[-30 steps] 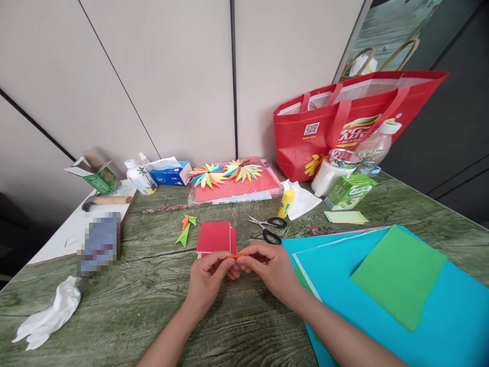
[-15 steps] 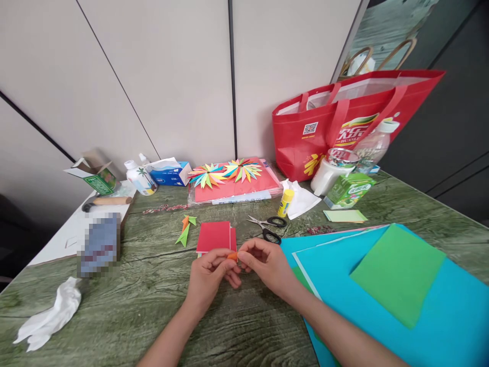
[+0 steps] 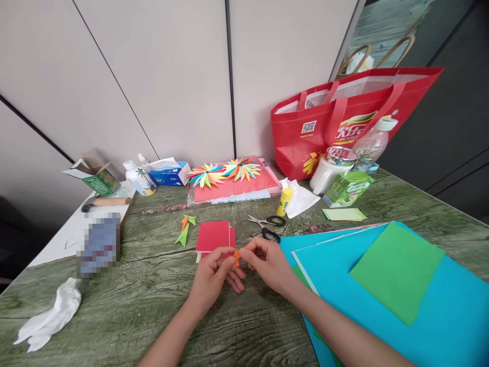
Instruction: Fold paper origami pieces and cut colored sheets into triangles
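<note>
A small piece of folded orange paper [image 3: 237, 257] is pinched between both hands, held above the table's near middle. My left hand [image 3: 216, 272] grips it from the left with thumb and forefinger, the other fingers curled below. From the right, my right hand [image 3: 265, 262] pinches its other side; fingers cover much of the paper. Just beyond the hands lies a stack of red square paper [image 3: 213, 237]. To its left rests a folded green and orange paper piece [image 3: 185, 229]. Black-handled scissors [image 3: 269, 224] lie open beyond my right hand.
A yellow glue stick [image 3: 284, 201] stands by a crumpled white tissue [image 3: 301, 199]. Blue paper sheets [image 3: 382, 285] with a green square [image 3: 397, 272] cover the right side. Two paper stars [image 3: 225, 172] lie at the back, left of a red bag [image 3: 298, 137]. White tissue [image 3: 53, 316] lies at left.
The orange paper has turned and more of it shows between my fingers. Both hands stay in nearly the same place, and the view has shifted slightly.
</note>
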`<action>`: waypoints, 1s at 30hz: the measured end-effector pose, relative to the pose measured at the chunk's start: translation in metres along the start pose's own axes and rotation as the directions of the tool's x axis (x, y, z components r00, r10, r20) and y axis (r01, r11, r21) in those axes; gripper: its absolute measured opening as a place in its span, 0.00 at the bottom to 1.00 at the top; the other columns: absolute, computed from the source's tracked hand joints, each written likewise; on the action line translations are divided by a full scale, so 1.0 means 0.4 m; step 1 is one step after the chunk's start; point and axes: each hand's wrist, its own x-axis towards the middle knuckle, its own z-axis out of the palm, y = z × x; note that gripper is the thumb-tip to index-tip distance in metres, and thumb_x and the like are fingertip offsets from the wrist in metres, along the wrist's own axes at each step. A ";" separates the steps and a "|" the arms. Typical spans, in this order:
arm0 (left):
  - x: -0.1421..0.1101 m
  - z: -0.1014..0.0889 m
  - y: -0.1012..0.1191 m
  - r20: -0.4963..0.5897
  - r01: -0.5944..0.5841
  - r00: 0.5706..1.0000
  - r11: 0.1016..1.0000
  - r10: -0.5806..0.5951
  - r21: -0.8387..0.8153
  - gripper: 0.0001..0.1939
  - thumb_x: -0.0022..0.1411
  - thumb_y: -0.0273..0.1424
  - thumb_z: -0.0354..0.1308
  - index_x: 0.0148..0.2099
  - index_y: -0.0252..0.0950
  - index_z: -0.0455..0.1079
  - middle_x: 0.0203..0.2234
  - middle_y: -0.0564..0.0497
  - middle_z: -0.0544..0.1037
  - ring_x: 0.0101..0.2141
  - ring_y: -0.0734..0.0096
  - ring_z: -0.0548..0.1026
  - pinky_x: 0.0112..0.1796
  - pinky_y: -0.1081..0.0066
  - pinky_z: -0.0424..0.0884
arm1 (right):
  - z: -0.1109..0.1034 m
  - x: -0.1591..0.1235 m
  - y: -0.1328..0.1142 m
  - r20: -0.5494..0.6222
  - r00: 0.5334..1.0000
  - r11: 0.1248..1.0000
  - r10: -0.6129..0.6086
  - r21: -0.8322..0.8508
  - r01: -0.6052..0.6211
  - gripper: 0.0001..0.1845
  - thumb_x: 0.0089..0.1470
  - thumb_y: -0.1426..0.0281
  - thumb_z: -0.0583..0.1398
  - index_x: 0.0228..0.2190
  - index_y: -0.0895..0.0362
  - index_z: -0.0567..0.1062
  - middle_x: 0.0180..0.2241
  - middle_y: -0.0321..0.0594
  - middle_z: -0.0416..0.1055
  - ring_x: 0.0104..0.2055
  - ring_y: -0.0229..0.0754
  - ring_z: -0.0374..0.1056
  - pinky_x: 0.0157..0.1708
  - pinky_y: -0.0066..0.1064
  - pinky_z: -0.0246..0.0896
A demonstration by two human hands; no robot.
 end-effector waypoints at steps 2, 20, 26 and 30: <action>-0.001 -0.003 0.001 0.011 0.022 1.000 0.998 -0.021 -0.058 0.18 0.54 0.39 0.56 0.42 0.33 0.60 0.16 0.52 0.74 0.13 0.69 0.72 0.14 0.73 0.67 | 0.003 0.002 0.001 0.042 0.999 0.998 0.014 0.058 -0.017 0.10 0.47 0.64 0.59 0.24 0.59 0.69 0.19 0.33 0.65 0.21 0.33 0.60 0.22 0.25 0.57; 0.000 0.000 0.002 0.057 0.052 0.997 0.998 -0.050 -0.026 0.16 0.57 0.41 0.53 0.38 0.32 0.62 0.19 0.51 0.74 0.16 0.71 0.72 0.17 0.73 0.68 | 0.004 0.006 0.007 0.029 0.998 0.992 0.049 0.119 -0.052 0.11 0.46 0.65 0.59 0.32 0.58 0.70 0.25 0.36 0.68 0.26 0.36 0.65 0.24 0.26 0.64; 0.004 0.000 0.004 -0.051 0.014 0.999 0.998 -0.017 -0.054 0.15 0.56 0.38 0.55 0.40 0.33 0.58 0.19 0.52 0.74 0.16 0.71 0.72 0.18 0.73 0.69 | 0.012 0.004 0.019 0.076 0.996 0.994 0.047 0.091 -0.054 0.12 0.48 0.66 0.57 0.35 0.59 0.71 0.27 0.37 0.70 0.26 0.36 0.65 0.26 0.28 0.64; 0.003 0.001 0.003 -0.037 0.009 0.999 1.000 -0.010 -0.014 0.17 0.57 0.40 0.53 0.43 0.35 0.55 0.16 0.55 0.73 0.14 0.71 0.70 0.15 0.75 0.66 | 0.018 0.000 0.025 0.131 0.991 0.999 0.001 0.053 -0.008 0.11 0.46 0.69 0.58 0.35 0.59 0.72 0.27 0.37 0.71 0.28 0.36 0.66 0.30 0.29 0.64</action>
